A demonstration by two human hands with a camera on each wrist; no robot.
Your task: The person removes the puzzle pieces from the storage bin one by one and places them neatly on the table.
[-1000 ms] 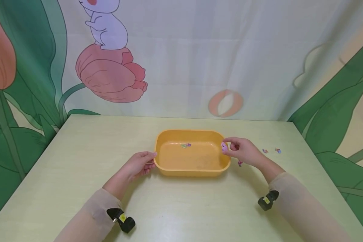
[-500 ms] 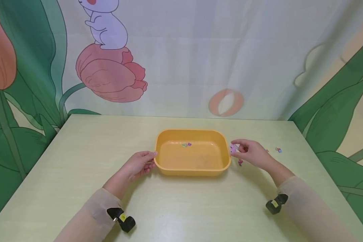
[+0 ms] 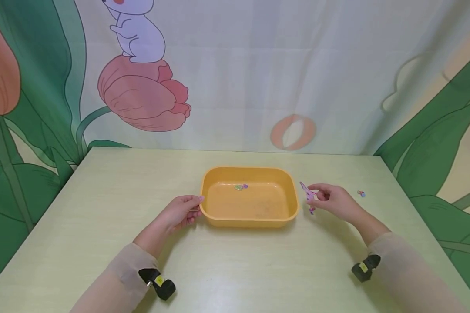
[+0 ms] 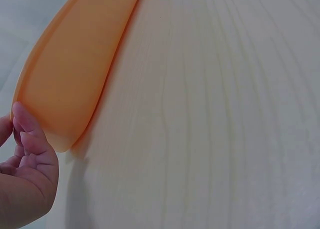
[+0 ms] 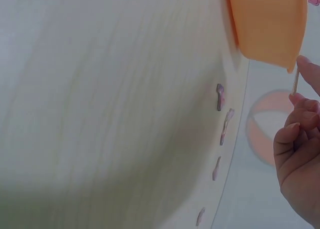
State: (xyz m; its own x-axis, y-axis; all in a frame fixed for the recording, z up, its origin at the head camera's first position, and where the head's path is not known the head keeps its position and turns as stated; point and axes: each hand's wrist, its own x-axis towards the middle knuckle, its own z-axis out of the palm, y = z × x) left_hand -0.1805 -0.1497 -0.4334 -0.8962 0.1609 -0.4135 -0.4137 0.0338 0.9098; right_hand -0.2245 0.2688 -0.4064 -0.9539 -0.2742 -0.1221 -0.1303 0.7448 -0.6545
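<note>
My left hand (image 3: 183, 212) pinches the left rim of a yellow plastic tray (image 3: 250, 224), fingertips against its outer wall in the left wrist view. Inside the tray lie a small green piece (image 3: 238, 188) and a small purple piece (image 3: 245, 186). Just right of the tray, my right hand (image 3: 333, 201) holds a small flat pink-purple piece (image 3: 310, 195) between thumb and forefinger. In the right wrist view this flat piece (image 5: 295, 82) shows edge-on, above the table. A pink strip reaches up-left from it in the head view; whether it belongs to it I cannot tell.
Several small coloured pieces lie on the pale table (image 3: 235, 269), including a pink one (image 3: 312, 211) below the held piece and another (image 3: 361, 193) farther right. Behind the table hangs a printed curtain (image 3: 235, 87). Each sleeve carries a small black camera (image 3: 157, 283).
My right hand has moved right with the flat piece, from over the tray's right rim to beside the tray. My left hand and the tray stay in place.
</note>
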